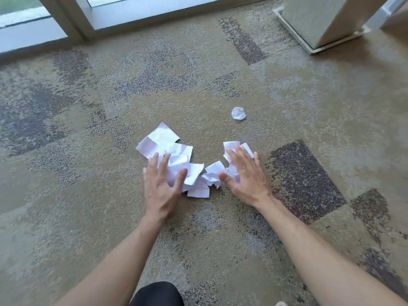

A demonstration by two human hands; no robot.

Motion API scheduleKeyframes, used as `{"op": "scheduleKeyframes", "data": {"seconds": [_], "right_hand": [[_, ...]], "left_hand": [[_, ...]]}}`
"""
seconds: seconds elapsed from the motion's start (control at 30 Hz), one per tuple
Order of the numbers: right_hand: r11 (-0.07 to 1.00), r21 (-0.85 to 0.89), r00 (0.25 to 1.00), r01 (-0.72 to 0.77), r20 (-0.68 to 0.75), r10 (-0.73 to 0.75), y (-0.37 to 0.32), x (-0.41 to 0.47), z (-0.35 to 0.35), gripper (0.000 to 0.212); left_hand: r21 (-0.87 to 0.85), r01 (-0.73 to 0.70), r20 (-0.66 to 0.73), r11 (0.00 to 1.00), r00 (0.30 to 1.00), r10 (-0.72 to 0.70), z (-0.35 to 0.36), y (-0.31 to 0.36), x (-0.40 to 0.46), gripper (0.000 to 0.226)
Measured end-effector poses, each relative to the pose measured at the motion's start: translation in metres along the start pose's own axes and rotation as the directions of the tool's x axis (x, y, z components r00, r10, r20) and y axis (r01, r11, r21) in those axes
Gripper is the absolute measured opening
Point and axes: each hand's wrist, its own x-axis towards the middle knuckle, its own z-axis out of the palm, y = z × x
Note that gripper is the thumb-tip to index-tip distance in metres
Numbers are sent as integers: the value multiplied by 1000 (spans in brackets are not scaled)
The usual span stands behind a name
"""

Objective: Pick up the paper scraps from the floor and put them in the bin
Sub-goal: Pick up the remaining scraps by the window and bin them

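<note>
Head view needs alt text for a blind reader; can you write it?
Both hands, left hand and right hand, press open onto a pile of white paper scraps on patterned carpet. One crumpled scrap lies apart.

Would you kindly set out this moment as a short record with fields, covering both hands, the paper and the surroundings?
setting: patterned carpet beside a glass door
left hand: open, fingers spread, resting on the paper pile
right hand: open, fingers spread, resting on the smaller scraps
between the hands: crumpled scraps on the carpet
stray piece: crumpled ball lying apart, beyond the right hand
far right: a pale column on a base
bin: not in view
progress: nothing lifted yet
</note>
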Motion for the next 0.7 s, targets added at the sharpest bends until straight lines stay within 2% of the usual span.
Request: {"op": "scheduleKeyframes", "data": {"seconds": [0.07,0.13,0.2,0.27,0.37,0.43,0.57,0.7], "right_hand": [[994,111,998,22,-60,-15,0,0,-4,89],[977,212,989,-17,-142,48,6,5,-11,85],[978,198,971,-66,-214,109,14,17,-19,88],[980,162,961,-113,-234,150,19,35,-27,87],[968,156,964,-195,-154,219,21,62,-37,81],[963,123,965,-239,-82,250,24,78,-38,85],[980,56,981,-190,54,187,29,101,-34,98],[997,-58,986,-51,157,60,25,110,-35,77]], "left_hand": [[-47,-55,-22,997,998,54,3,7,2,75],[-63,-115,-114,991,988,108,-1,7,10,74],[-24,-128,-201,991,972,121,-9,2,25,73],[32,-55,-228,998,972,61,-19,-5,44,72],[61,61,-143,996,988,-52,-28,-14,70,77],[66,56,-58,996,997,-52,-29,-17,84,79],[13,-42,81,999,996,40,-19,-16,98,78],[-19,-177,191,984,965,178,-6,-11,94,75]]}}
